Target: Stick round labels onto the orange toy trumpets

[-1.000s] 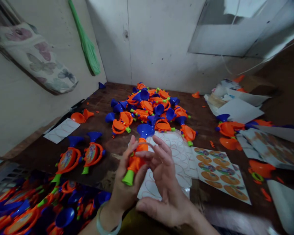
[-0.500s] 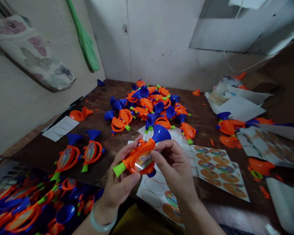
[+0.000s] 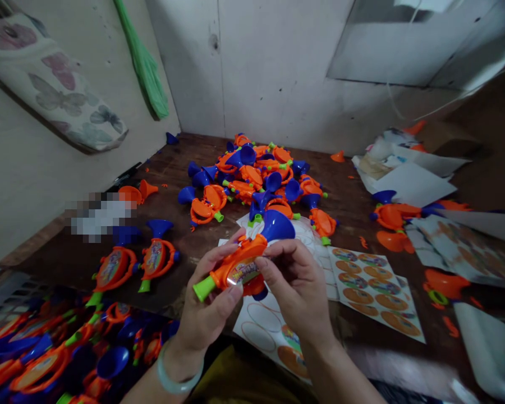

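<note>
Between my two hands is an orange toy trumpet (image 3: 252, 255) with a blue bell and a green mouthpiece, held above the table. An oval sticker (image 3: 244, 272) with printed lettering lies on its face. My left hand (image 3: 210, 303) wraps the mouthpiece side, its thumb against the sticker's lower edge. At the other side my right hand (image 3: 297, 286) pinches the toy near the sticker's right end, thumb and forefinger on it. Below them lies a sticker sheet (image 3: 261, 331), with several bare ovals and a few stickers on it.
A heap of toy trumpets (image 3: 252, 179) fills the table's middle. Two stickered trumpets (image 3: 154, 258) lie at left, above a crate (image 3: 8, 294) of more. Right of my hands are another sticker sheet (image 3: 376, 289), a sheet stack (image 3: 454, 247), and orange pieces (image 3: 446, 283).
My left thumb has moved up onto the sticker's lower edge. Both hands still hold the toy trumpet in nearly the same place.
</note>
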Demonstrator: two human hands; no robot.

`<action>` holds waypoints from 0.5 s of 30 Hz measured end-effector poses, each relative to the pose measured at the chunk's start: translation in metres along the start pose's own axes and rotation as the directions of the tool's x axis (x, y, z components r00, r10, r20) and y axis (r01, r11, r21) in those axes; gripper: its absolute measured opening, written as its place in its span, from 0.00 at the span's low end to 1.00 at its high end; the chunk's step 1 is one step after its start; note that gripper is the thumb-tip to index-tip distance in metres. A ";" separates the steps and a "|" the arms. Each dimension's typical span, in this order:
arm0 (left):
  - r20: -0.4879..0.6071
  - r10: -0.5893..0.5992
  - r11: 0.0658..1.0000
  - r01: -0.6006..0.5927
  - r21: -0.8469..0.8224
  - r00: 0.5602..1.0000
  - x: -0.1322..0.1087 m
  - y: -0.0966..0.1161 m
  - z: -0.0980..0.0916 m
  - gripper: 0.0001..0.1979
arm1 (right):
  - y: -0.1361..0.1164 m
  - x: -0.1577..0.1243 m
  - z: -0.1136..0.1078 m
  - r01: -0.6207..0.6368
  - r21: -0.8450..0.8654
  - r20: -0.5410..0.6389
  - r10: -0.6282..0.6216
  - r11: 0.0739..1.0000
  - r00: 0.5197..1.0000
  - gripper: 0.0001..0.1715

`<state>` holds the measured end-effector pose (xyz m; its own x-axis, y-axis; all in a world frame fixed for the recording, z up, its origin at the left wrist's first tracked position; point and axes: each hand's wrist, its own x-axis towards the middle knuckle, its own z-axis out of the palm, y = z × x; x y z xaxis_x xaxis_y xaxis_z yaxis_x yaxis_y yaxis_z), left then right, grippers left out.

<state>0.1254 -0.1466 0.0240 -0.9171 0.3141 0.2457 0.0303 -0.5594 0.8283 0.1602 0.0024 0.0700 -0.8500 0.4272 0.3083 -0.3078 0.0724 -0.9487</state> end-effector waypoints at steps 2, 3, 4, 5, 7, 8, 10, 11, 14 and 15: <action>-0.024 -0.003 1.000 0.003 0.001 1.000 0.000 -0.001 0.000 0.20 | -0.001 0.000 0.001 -0.005 -0.004 0.001 0.005 1.000 1.000 0.06; -0.036 -0.005 1.000 0.005 0.000 0.999 0.000 -0.001 0.001 0.20 | -0.001 0.001 0.001 -0.008 -0.006 0.001 0.008 1.000 1.000 0.06; -0.048 -0.008 1.000 0.008 -0.003 0.999 0.001 -0.001 0.001 0.19 | -0.001 0.001 0.001 -0.011 -0.007 0.001 0.011 1.000 1.000 0.06; -0.056 -0.011 1.000 0.011 -0.006 0.998 0.001 -0.001 0.002 0.19 | -0.001 0.001 0.002 -0.011 -0.010 0.002 0.011 1.000 1.000 0.06; -0.061 -0.012 1.000 0.011 -0.010 0.998 0.001 -0.001 0.003 0.19 | -0.001 0.001 0.002 -0.004 -0.016 0.009 0.004 1.000 1.000 0.06; -0.063 -0.011 1.000 0.011 -0.010 0.998 0.001 -0.001 0.004 0.18 | -0.001 0.002 0.002 0.003 -0.023 0.011 -0.003 1.000 1.000 0.06; -0.082 -0.011 1.000 0.011 -0.010 0.997 0.001 0.000 0.004 0.17 | 0.000 0.002 0.002 0.039 -0.057 0.013 -0.039 0.998 0.999 0.05; -0.097 -0.010 1.000 0.010 -0.007 0.995 0.000 0.000 0.004 0.17 | 0.001 0.002 0.002 0.070 -0.088 0.010 -0.069 0.994 0.998 0.05; -0.116 0.005 1.000 -0.003 0.015 0.993 -0.002 0.000 0.002 0.17 | 0.004 0.000 0.002 0.195 -0.230 0.000 -0.200 0.954 0.980 0.05; -0.110 0.014 1.000 -0.011 0.027 0.994 -0.003 -0.001 0.001 0.18 | 0.005 -0.001 0.003 0.235 -0.276 0.002 -0.244 0.932 0.970 0.06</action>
<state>0.1287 -0.1469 0.0229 -0.9547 0.2201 0.2003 0.0512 -0.5417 0.8390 0.1582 -0.0006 0.0654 -0.7503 0.3949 0.5303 -0.3682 0.4166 -0.8312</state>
